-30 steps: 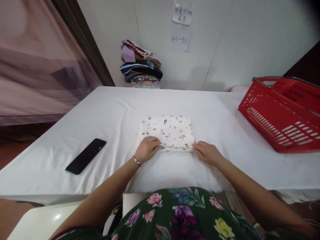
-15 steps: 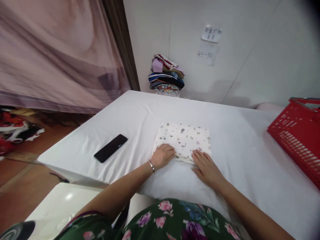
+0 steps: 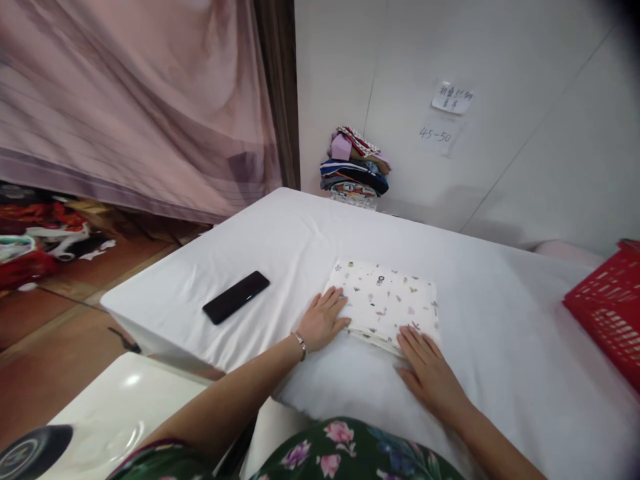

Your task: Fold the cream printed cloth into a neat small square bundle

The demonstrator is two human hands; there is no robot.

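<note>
A folded white cloth [image 3: 385, 300] with small printed figures lies flat on the white-covered table [image 3: 480, 293]. My left hand [image 3: 323, 320], with a bracelet at the wrist, rests at the cloth's left near corner, fingers stretched and apart. On the near right corner lies my right hand [image 3: 430, 367], its fingers laid flat on the cloth and its thumb out to the side. Neither hand grips anything. Layered folds show along the cloth's near edge between the hands.
A black phone [image 3: 237, 297] lies left of the cloth. At the right edge stands a red basket [image 3: 613, 300]. Folded clothes [image 3: 355, 163] are stacked by the wall behind the table. A white stool [image 3: 135, 393] is at the lower left.
The view has swung left, shifting the scene rightward. My left hand has opened out and moved to the cloth's left edge; my right hand stays at the near right corner.
</note>
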